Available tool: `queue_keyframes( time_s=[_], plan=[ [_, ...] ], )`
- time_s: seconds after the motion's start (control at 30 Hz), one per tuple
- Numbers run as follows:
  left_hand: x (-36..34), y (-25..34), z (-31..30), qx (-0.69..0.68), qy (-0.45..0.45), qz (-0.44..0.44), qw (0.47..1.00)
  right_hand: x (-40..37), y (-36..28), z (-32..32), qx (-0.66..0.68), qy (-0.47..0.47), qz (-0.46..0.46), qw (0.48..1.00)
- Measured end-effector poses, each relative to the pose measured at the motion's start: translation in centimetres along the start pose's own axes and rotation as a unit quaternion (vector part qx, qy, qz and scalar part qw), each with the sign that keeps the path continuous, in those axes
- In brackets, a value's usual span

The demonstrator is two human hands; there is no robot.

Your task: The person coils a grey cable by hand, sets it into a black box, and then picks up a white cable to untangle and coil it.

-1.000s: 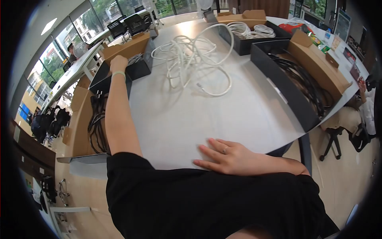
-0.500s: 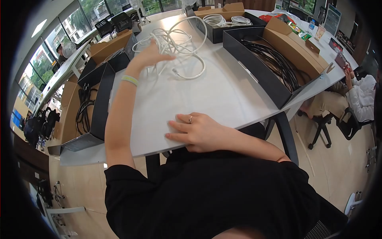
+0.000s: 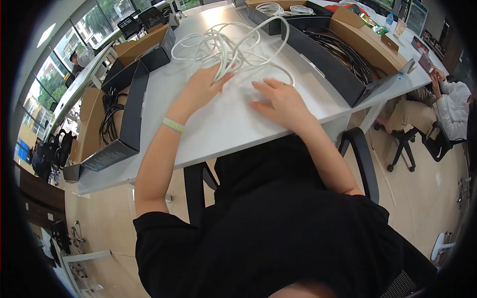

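A tangle of white cable [image 3: 223, 47] lies on the white table [image 3: 218, 129] in front of me. My left hand [image 3: 201, 88], with a pale green wristband, rests on the near edge of the tangle, its fingers closed around a few strands. My right hand [image 3: 279, 101] lies flat on the table just right of it, fingers spread and holding nothing. One loop of the cable curves past its fingertips.
An open black box of black cables [image 3: 343, 52] with a cardboard lid [image 3: 370, 42] stands at the right. Another black box with black cables [image 3: 121, 116] hangs over the left edge. Coiled white cables [image 3: 278, 9] fill a far box. A seated person [image 3: 449, 107] is at the right.
My left hand has drawn the white cable tangle nearer to me. My right hand has slid forward from the table's near edge to beside the tangle. The view has tilted down.
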State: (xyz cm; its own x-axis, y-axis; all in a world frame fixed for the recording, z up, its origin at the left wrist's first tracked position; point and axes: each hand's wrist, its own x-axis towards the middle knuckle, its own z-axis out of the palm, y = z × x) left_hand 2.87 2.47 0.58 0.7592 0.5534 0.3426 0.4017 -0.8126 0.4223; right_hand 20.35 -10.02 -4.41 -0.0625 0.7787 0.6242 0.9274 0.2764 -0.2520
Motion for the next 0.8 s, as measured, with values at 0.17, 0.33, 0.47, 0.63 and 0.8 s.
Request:
queue_keyframes(
  time_s=[0.17, 0.33, 0.47, 0.63, 0.8],
  plan=[
    [0.9, -1.4, -0.6, -0.125, 0.141, 0.000, 0.982, -0.8, 0.1, -0.5, 0.023, -0.010, 0.079, 0.997],
    [0.7, -3.3, -1.1, -0.200, 0.254, -0.020, 0.946, -1.3, -0.1, -0.8, -0.097, 0.163, 0.030, 0.981],
    [1.3, -4.7, -1.0, -0.069, 0.365, 0.062, 0.926, -1.0, -0.1, -1.4, -0.049, 0.298, 0.024, 0.953],
    [0.7, -3.7, -2.1, 0.178, 0.434, 0.116, 0.875, -1.4, 0.4, -2.4, 0.095, 0.323, -0.030, 0.941],
    [0.4, -3.6, -2.0, 0.420, 0.319, -0.008, 0.850, -0.5, 0.4, -2.9, 0.184, 0.329, 0.008, 0.926]
  ],
)
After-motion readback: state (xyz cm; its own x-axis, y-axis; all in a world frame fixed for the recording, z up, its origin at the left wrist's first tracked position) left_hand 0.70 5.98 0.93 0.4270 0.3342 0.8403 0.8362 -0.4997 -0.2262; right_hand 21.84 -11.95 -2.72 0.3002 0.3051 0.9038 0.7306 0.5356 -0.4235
